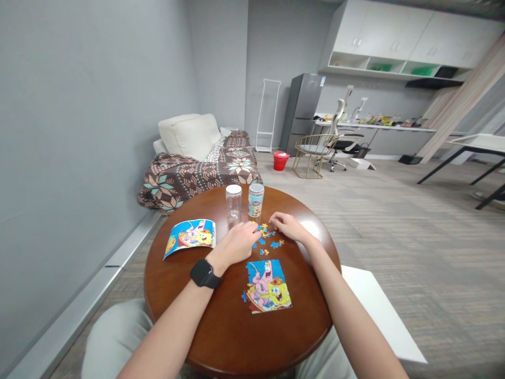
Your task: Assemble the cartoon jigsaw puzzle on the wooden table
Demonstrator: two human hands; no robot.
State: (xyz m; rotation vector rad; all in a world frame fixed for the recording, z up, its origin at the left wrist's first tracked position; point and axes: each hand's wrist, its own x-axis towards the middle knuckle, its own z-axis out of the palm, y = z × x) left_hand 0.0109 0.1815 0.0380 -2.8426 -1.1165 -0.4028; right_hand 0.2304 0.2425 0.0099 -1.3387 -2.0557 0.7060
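1. Loose pieces (275,245) lie just beyond the joined puzzle (270,284); best spread flat, faces up.
2. Left hand (239,243) and right hand (291,227) curl beyond it; whether either grip holds anything, I cannot tell.

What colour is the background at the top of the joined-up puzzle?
Blue; the joined-up puzzle shows best in the head view, the only one.

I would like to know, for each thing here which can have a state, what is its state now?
Jigsaw puzzle: partly assembled, unfinished at left
Loose puzzle pieces: scattered, unjoined for the most part
Printed picture sheet: curved, not flat
Clear jar: upright, capped
Cartoon-printed canister: upright; lid unclear
Smartwatch: display dark
Refrigerator: closed
Wall cabinets: closed
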